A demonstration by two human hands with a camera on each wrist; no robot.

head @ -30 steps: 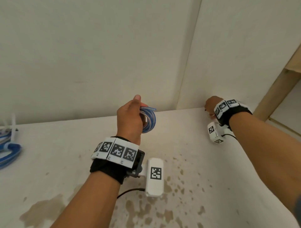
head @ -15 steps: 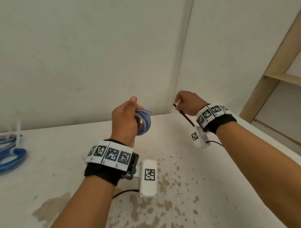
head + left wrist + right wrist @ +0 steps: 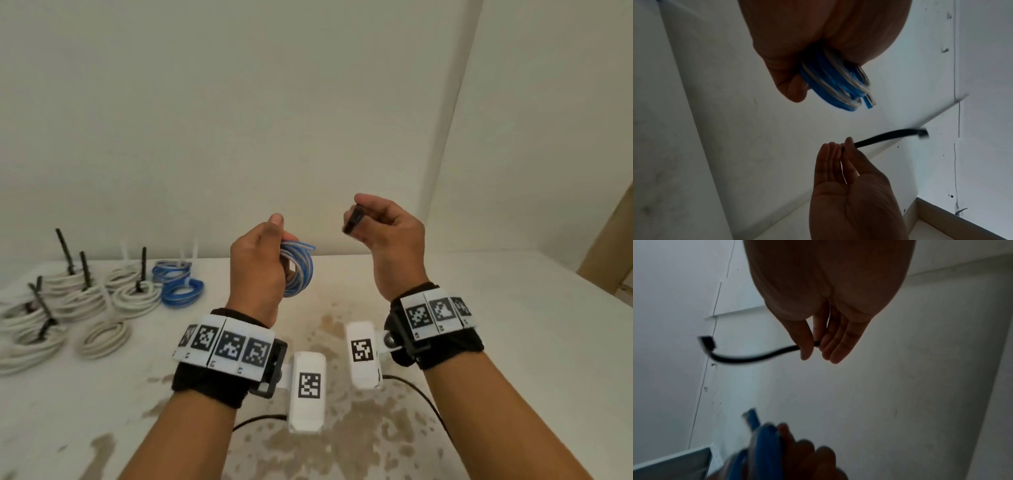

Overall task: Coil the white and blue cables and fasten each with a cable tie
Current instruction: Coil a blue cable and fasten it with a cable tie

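The right hand (image 3: 387, 226) has come back from the far corner pinching a black cable tie (image 3: 890, 137), now near the blue coil (image 3: 297, 270) gripped in the left hand (image 3: 258, 274), so fastening looks next.

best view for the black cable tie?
Left wrist: the tie shows full length, head included, pinched by the right hand. Right wrist shows it too, blurrier. Head view shows only a foreshortened stub.

Bare workroom: my stained white desk (image 3: 513, 342) in a plain-walled corner, wooden shelf frame (image 3: 613, 240) at right edge.
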